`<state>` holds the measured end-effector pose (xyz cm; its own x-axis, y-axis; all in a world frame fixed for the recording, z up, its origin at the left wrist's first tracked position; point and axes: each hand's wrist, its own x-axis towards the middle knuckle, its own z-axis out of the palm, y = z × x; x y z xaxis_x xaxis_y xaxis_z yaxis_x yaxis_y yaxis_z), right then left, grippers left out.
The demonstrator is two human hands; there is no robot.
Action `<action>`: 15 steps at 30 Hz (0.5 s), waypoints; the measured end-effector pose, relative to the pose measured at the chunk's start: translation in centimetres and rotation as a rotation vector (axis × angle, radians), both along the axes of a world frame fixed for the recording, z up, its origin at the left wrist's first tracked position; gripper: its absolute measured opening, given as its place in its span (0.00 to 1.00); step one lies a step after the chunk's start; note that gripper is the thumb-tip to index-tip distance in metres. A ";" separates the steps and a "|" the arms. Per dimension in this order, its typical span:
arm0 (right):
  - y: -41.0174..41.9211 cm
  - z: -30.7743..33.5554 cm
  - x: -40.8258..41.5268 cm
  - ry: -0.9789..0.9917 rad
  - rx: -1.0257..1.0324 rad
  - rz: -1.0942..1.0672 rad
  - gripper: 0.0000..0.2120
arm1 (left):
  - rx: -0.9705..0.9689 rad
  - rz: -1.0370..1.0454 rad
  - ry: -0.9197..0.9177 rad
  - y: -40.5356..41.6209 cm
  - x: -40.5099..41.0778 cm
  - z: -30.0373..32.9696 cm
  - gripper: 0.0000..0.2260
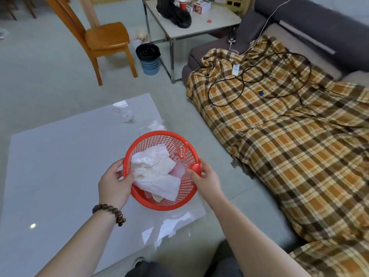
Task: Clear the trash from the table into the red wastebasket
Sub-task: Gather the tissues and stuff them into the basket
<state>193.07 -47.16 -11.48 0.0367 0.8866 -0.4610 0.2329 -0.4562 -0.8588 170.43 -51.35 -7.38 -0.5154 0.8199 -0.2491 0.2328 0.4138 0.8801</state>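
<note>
A red mesh wastebasket is held tilted above the right edge of the glossy grey table. Crumpled white tissues and a bit of clear plastic fill it. My left hand grips the basket's left rim, thumb inside against the tissues. My right hand grips the right rim by its round red tab. On the table's far end lie a clear crumpled plastic wrapper and a white tissue scrap. Under the basket, near the front right corner, lies a clear plastic sheet.
A sofa with an orange plaid blanket and black cables runs along the right. Beyond the table stand a wooden chair, a blue bin with a black liner and a white side table with bags and boxes.
</note>
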 end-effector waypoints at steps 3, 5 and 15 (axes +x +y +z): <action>3.3 -0.3 6.4 0.039 0.012 0.009 0.21 | 0.017 0.019 0.003 2.1 6.2 0.1 0.15; 5.8 0.1 10.4 -0.015 0.026 0.091 0.21 | 0.028 0.061 -0.023 3.0 10.2 0.3 0.15; 15.9 2.0 17.3 -0.087 0.124 0.377 0.13 | 0.071 0.269 -0.062 6.6 19.0 1.6 0.19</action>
